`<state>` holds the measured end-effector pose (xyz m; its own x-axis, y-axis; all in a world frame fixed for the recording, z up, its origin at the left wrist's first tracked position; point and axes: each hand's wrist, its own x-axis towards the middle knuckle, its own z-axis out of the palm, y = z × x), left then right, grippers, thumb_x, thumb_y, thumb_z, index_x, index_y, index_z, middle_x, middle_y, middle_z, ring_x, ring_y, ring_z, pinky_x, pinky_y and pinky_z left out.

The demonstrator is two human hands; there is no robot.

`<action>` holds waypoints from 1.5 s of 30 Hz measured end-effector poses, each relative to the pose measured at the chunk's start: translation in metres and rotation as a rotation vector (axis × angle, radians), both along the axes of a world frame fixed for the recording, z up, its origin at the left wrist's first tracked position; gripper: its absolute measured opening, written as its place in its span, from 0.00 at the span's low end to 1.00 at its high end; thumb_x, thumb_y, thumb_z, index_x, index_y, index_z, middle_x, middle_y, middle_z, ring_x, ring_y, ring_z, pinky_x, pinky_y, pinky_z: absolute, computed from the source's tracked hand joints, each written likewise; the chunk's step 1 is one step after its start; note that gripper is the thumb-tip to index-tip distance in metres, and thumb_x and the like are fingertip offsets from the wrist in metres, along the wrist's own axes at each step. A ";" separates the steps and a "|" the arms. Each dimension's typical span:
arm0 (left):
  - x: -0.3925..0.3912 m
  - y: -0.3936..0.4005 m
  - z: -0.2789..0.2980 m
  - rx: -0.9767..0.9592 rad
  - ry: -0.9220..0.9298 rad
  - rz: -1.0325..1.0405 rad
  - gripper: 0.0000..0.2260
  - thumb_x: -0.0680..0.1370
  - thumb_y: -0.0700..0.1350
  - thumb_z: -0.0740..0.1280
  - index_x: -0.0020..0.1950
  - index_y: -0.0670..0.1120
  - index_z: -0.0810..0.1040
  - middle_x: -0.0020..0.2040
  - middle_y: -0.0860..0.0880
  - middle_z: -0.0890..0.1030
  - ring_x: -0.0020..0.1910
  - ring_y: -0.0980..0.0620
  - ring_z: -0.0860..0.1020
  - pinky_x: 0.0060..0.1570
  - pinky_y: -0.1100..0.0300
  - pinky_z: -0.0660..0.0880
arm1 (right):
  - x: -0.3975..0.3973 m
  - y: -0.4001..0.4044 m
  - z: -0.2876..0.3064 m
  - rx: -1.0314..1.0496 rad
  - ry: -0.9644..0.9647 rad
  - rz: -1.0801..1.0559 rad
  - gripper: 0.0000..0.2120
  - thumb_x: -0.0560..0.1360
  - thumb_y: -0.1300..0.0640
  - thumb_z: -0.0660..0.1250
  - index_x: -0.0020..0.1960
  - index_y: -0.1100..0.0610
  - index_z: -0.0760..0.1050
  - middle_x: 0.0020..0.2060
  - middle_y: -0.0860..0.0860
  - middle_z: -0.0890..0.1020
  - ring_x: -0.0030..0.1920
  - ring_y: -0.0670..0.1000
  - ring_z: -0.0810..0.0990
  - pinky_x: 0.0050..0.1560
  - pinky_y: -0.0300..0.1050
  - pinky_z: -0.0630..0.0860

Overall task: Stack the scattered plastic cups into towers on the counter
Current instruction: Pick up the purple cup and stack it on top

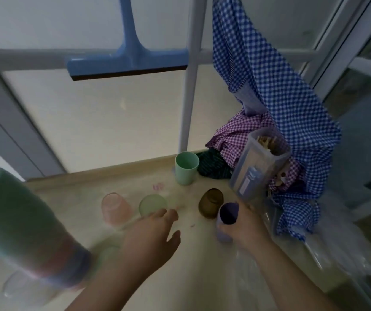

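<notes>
Right hand (245,223) grips the purple cup (227,217); the open left hand (150,232), reaching, could topple the light-green cup (152,204) beside it.

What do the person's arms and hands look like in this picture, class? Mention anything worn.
Both forearms are bare: no sleeves reach into view. The left hand and right hand wear no gloves. No rings, watch or bracelets can be seen, though the picture is somewhat blurred.

Left hand (152,237) spread flat, right hand (245,227) curled in a grip
</notes>
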<state>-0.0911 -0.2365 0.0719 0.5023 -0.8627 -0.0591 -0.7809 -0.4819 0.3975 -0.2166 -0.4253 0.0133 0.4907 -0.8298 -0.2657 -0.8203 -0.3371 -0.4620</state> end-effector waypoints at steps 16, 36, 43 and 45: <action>0.028 0.020 0.052 -0.638 1.095 0.611 0.34 0.64 0.60 0.72 0.63 0.44 0.69 0.55 0.44 0.81 0.47 0.48 0.83 0.52 0.48 0.79 | 0.041 0.114 0.091 0.147 -0.797 0.290 0.38 0.51 0.42 0.75 0.54 0.32 0.57 0.61 0.46 0.68 0.58 0.47 0.75 0.52 0.42 0.79; 0.092 0.172 0.162 -0.820 -0.076 0.626 0.30 0.62 0.51 0.75 0.60 0.52 0.68 0.53 0.53 0.74 0.47 0.51 0.75 0.45 0.58 0.73 | 0.109 0.183 0.116 -0.099 -0.425 0.759 0.15 0.70 0.48 0.69 0.53 0.41 0.69 0.52 0.40 0.75 0.52 0.39 0.73 0.49 0.27 0.66; 0.097 0.172 0.112 -0.630 0.052 0.651 0.30 0.65 0.52 0.74 0.63 0.49 0.68 0.53 0.52 0.75 0.48 0.52 0.73 0.40 0.66 0.69 | 0.109 0.184 0.104 -0.054 -0.375 0.769 0.18 0.69 0.51 0.69 0.58 0.48 0.72 0.50 0.43 0.76 0.48 0.38 0.73 0.48 0.25 0.66; 0.094 0.171 0.112 -0.587 -0.074 0.659 0.33 0.65 0.52 0.74 0.66 0.47 0.65 0.59 0.48 0.74 0.54 0.48 0.73 0.51 0.59 0.71 | 0.108 0.179 0.099 -0.041 -0.368 0.747 0.18 0.69 0.50 0.70 0.57 0.48 0.72 0.48 0.42 0.76 0.48 0.39 0.73 0.50 0.27 0.67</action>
<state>0.0028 -0.0656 0.1835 0.8929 -0.2774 0.3546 -0.4499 -0.5775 0.6812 -0.1086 -0.2466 0.1120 0.9655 -0.2567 0.0424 -0.1731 -0.7553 -0.6321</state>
